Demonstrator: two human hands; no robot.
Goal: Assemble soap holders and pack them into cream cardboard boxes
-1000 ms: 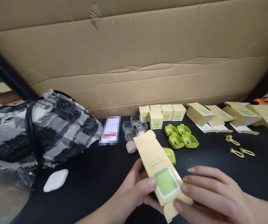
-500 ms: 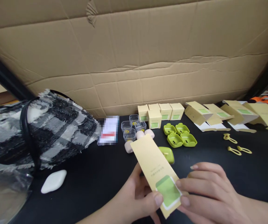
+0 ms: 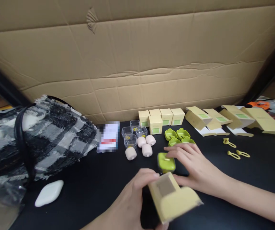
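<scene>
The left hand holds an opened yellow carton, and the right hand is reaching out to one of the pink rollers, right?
Not quite. The head view shows the left hand holding the opened yellow carton, but the right hand reaches to the green case, not a pink roller.

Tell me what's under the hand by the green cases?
The right hand covers part of the green cases; two show fully behind its fingers. Its fingertips touch the single green case. Whatever lies beneath the palm is hidden.
</scene>
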